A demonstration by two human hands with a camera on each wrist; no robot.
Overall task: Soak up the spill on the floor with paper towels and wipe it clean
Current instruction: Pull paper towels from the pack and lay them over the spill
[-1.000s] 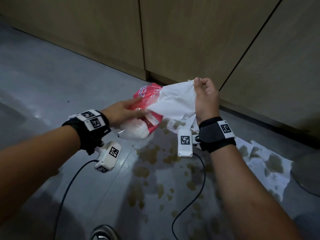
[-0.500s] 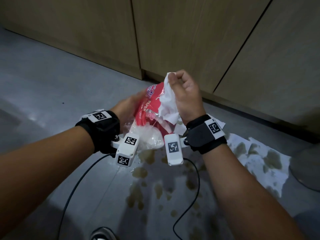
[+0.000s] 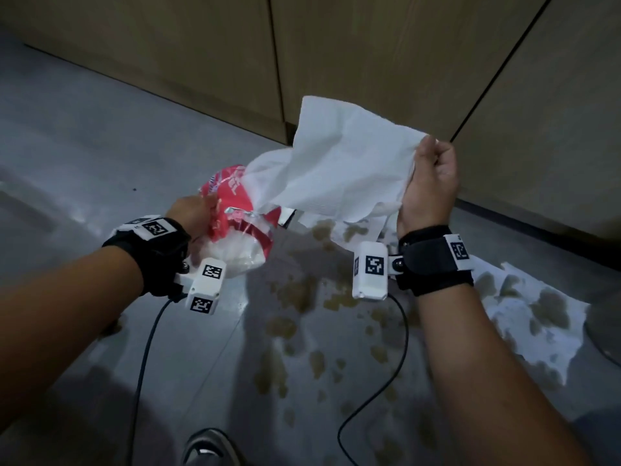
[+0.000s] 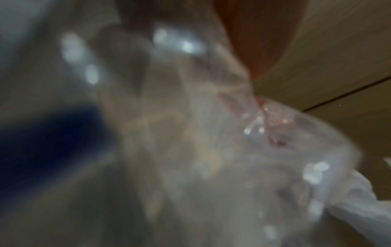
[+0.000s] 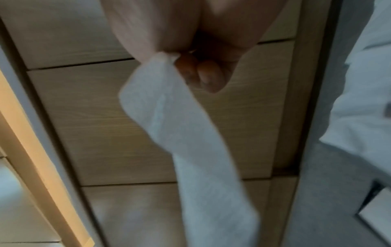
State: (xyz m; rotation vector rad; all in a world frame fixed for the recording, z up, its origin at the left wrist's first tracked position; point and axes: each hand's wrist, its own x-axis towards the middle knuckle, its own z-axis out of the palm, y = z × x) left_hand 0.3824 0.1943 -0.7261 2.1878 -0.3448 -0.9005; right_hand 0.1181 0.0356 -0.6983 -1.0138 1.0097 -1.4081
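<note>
The grey floor runs under both arms, and wooden cabinet fronts stand beyond the hands. Below the two grips a brown spill lies in scattered blotches on the floor, spreading toward the person. Beyond the right wrist, out to that side, a used paper towel lies flat on the floor, stained with brown patches. In the air above the spill a clean white paper towel stretches from the right grip across to the mouth of a red-and-clear plastic pack, where its far end still sits in the opening. The right hand pinches the upper corner of this sheet, thumb against curled fingers, held higher than the left grip and in front of the cabinets; in the right wrist view the sheet hangs down from that pinch as a long strip. The left hand grips the pack from its outer side, fingers wrapped on the crinkled plastic; the left wrist view is filled with blurred film, so the exact finger placement cannot be told. A shoe tip shows near the person, below the spill.
</note>
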